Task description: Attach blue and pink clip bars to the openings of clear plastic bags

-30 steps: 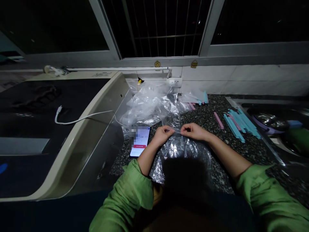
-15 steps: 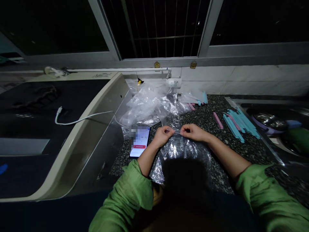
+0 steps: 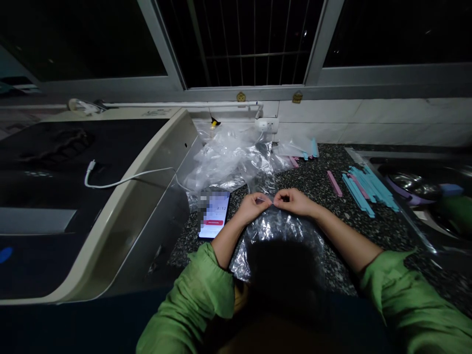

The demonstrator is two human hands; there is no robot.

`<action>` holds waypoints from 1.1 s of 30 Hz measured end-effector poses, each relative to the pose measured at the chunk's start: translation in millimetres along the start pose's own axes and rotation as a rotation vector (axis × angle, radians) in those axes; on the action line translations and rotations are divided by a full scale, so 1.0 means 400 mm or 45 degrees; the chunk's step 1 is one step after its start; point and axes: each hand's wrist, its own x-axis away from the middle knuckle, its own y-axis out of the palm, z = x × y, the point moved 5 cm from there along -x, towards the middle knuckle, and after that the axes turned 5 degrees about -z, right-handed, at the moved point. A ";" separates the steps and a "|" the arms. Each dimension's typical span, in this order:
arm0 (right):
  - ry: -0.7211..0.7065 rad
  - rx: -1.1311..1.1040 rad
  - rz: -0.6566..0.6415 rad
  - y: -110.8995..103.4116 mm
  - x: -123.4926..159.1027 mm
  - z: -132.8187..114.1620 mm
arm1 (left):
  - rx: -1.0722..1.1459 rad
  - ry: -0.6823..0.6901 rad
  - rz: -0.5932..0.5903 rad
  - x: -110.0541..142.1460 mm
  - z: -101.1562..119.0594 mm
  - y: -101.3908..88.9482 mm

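Clear plastic (image 3: 276, 225) is pinched by the left hand (image 3: 254, 206) and right hand (image 3: 294, 201), spread toward the counter's (image 3: 311, 177) near edge at six o'clock; open room is left at two, limited by the phone (image 3: 216, 215) at nine.

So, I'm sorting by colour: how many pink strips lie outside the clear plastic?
2 visible: one pink strip alone, right of the right hand; another among the blue strips. More may be hidden there.
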 end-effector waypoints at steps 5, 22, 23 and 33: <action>0.028 0.006 0.003 0.000 0.000 0.005 | -0.067 0.007 -0.005 0.001 -0.003 0.000; 0.104 -0.001 -0.047 -0.044 0.027 0.021 | 0.055 -0.041 0.080 0.000 0.009 -0.025; 0.109 0.001 -0.046 -0.046 0.029 0.022 | 0.061 -0.041 0.076 0.000 0.008 -0.024; -0.052 0.213 0.033 -0.042 0.032 -0.002 | 0.061 -0.038 0.003 -0.003 -0.008 -0.011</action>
